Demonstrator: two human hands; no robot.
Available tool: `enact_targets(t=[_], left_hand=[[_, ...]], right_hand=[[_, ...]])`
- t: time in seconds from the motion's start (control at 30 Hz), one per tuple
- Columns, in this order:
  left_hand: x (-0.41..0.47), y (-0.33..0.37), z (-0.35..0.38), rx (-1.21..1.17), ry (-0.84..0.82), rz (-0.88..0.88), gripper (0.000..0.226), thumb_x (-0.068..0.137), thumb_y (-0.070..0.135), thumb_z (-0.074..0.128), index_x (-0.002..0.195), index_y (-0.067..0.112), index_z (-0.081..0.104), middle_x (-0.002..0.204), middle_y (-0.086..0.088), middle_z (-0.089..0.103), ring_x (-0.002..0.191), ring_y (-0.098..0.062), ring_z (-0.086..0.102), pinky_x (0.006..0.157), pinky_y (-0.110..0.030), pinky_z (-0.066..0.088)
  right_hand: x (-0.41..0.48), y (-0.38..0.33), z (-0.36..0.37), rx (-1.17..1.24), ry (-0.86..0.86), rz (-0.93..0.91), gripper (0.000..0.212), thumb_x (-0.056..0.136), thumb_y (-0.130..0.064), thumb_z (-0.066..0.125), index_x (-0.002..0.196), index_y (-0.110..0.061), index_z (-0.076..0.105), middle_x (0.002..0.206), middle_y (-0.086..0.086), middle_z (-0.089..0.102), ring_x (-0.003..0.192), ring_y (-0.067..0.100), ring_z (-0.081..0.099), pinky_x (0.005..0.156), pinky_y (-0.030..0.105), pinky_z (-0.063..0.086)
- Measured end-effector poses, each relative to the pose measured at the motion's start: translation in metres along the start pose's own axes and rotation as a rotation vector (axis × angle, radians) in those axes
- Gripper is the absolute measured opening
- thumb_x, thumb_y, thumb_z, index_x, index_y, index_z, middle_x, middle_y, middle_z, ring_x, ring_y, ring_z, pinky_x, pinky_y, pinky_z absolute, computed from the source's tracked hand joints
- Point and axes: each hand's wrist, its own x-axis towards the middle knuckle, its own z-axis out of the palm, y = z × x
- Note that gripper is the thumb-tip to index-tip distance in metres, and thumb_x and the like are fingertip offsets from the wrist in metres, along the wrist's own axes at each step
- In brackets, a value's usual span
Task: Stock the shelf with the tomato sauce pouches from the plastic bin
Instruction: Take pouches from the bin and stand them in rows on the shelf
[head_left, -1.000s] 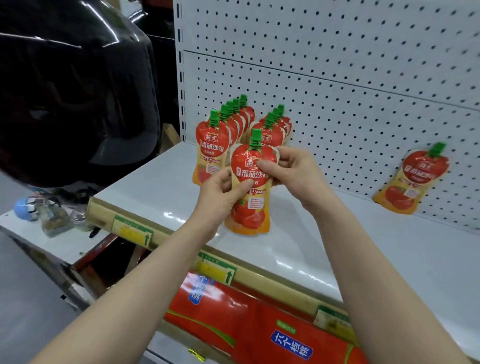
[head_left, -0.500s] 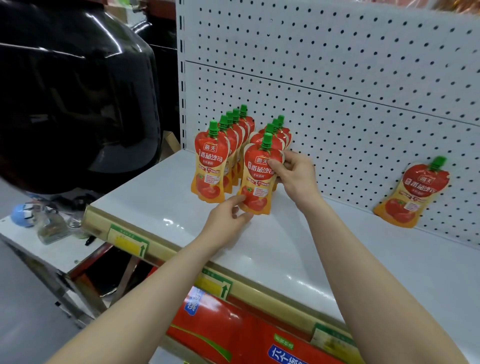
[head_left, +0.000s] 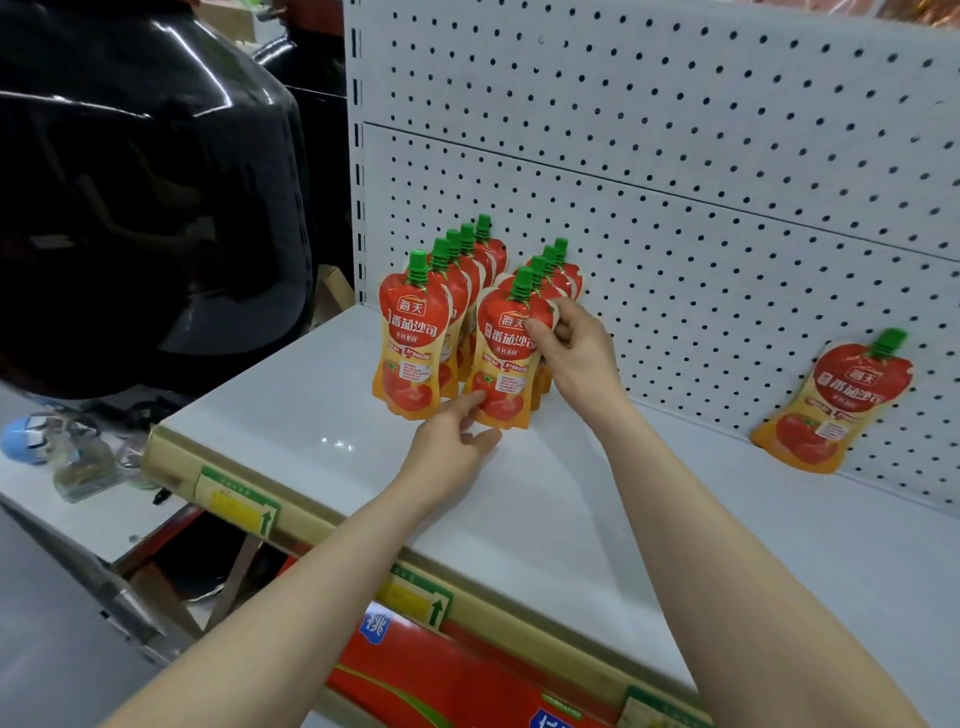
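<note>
Two rows of red-and-orange tomato sauce pouches with green caps stand at the back left of the white shelf (head_left: 322, 431). The front pouch of the right row (head_left: 501, 364) stands upright on the shelf. My right hand (head_left: 571, 353) pinches its upper right edge between thumb and fingers. My left hand (head_left: 452, 441) touches its bottom edge with its fingertips. The front pouch of the left row (head_left: 410, 348) stands beside it, untouched. A single pouch (head_left: 831, 405) leans against the pegboard at the far right. The plastic bin is out of view.
A white pegboard back wall (head_left: 675, 156) rises behind the shelf. A large glossy black object (head_left: 145, 197) looms at the left. The shelf's front lip carries yellow price tags (head_left: 234, 506). Red packages (head_left: 441, 675) lie on the level below. Small clutter sits on a low ledge (head_left: 67, 457) at left.
The pouch I held in the air has been carried back and set down at the front of the right row. My left hand slid from its side to its base.
</note>
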Motion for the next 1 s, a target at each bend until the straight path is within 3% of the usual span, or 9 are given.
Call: enact_targets(t=[0.1, 0.27, 0.37, 0.47, 0.67, 0.77, 0.87, 0.93, 1.0], left_hand=[[-0.001, 0.003, -0.001, 0.019, 0.018, 0.032, 0.053, 0.092, 0.021, 0.061, 0.142, 0.021, 0.044, 0.137, -0.001, 0.052, 0.121, -0.018, 0.052, 0.088, -0.022, 0.039], [-0.021, 0.018, -0.001, -0.037, 0.045, 0.150, 0.037, 0.092, 0.018, 0.060, 0.129, 0.022, 0.057, 0.121, 0.010, 0.062, 0.107, -0.008, 0.061, 0.081, -0.010, 0.047], [-0.049, 0.026, 0.004, -0.071, 0.050, 0.234, 0.031, 0.091, 0.020, 0.061, 0.122, 0.027, 0.061, 0.113, 0.012, 0.067, 0.096, -0.004, 0.064, 0.086, -0.023, 0.053], [-0.092, 0.027, 0.015, -0.177, 0.012, 0.298, 0.026, 0.091, 0.016, 0.061, 0.114, 0.027, 0.065, 0.103, 0.007, 0.069, 0.091, -0.015, 0.067, 0.086, -0.038, 0.056], [-0.196, 0.018, 0.062, -0.314, -0.154, 0.313, 0.024, 0.092, 0.007, 0.057, 0.108, 0.024, 0.065, 0.094, 0.008, 0.070, 0.085, -0.014, 0.067, 0.082, -0.029, 0.054], [-0.242, -0.001, 0.100, -0.315, -0.283, 0.275, 0.025, 0.092, 0.004, 0.057, 0.109, 0.020, 0.066, 0.095, 0.003, 0.070, 0.085, -0.020, 0.067, 0.082, -0.031, 0.054], [-0.286, -0.027, 0.148, -0.253, -0.430, 0.218, 0.024, 0.090, 0.011, 0.059, 0.108, 0.026, 0.065, 0.097, 0.002, 0.070, 0.089, -0.027, 0.066, 0.083, -0.040, 0.054], [-0.312, -0.046, 0.183, -0.195, -0.527, 0.170, 0.026, 0.089, 0.014, 0.059, 0.107, 0.032, 0.064, 0.098, 0.004, 0.070, 0.088, -0.024, 0.065, 0.083, -0.040, 0.054], [-0.334, -0.065, 0.219, -0.109, -0.618, 0.129, 0.028, 0.089, 0.015, 0.060, 0.107, 0.036, 0.063, 0.100, 0.008, 0.070, 0.087, -0.014, 0.066, 0.081, -0.033, 0.053]], right_hand=[[-0.005, -0.004, -0.009, -0.048, 0.045, -0.004, 0.018, 0.095, -0.031, 0.060, 0.111, -0.023, 0.058, 0.089, 0.004, 0.071, 0.086, 0.020, 0.070, 0.080, 0.046, 0.059], [-0.051, -0.005, -0.039, -0.211, 0.078, -0.003, 0.019, 0.097, -0.030, 0.058, 0.114, -0.024, 0.060, 0.092, -0.005, 0.068, 0.086, 0.010, 0.063, 0.081, 0.029, 0.050], [-0.104, -0.002, -0.059, -0.348, 0.071, -0.033, 0.020, 0.098, -0.030, 0.055, 0.115, -0.024, 0.062, 0.096, -0.009, 0.067, 0.089, 0.010, 0.061, 0.087, 0.036, 0.051], [-0.173, 0.003, -0.079, -0.443, 0.114, -0.060, 0.020, 0.099, -0.029, 0.054, 0.116, -0.024, 0.062, 0.096, -0.010, 0.065, 0.087, 0.012, 0.060, 0.085, 0.039, 0.051], [-0.341, 0.022, -0.120, -0.579, 0.360, -0.028, 0.018, 0.098, -0.022, 0.057, 0.111, -0.016, 0.066, 0.097, -0.003, 0.067, 0.086, 0.015, 0.058, 0.081, 0.032, 0.046], [-0.427, 0.044, -0.136, -0.608, 0.401, 0.089, 0.016, 0.097, -0.018, 0.059, 0.110, -0.013, 0.067, 0.100, 0.000, 0.069, 0.092, 0.018, 0.061, 0.083, 0.032, 0.048], [-0.510, 0.082, -0.152, -0.611, 0.385, 0.278, 0.017, 0.098, -0.018, 0.058, 0.112, -0.013, 0.066, 0.105, -0.001, 0.069, 0.095, 0.020, 0.061, 0.085, 0.036, 0.049], [-0.561, 0.109, -0.161, -0.615, 0.353, 0.430, 0.018, 0.099, -0.021, 0.056, 0.112, -0.014, 0.066, 0.106, 0.000, 0.069, 0.096, 0.022, 0.062, 0.085, 0.036, 0.049], [-0.607, 0.135, -0.169, -0.617, 0.316, 0.593, 0.017, 0.099, -0.022, 0.057, 0.111, -0.014, 0.066, 0.105, 0.002, 0.070, 0.098, 0.024, 0.064, 0.081, 0.030, 0.043]])
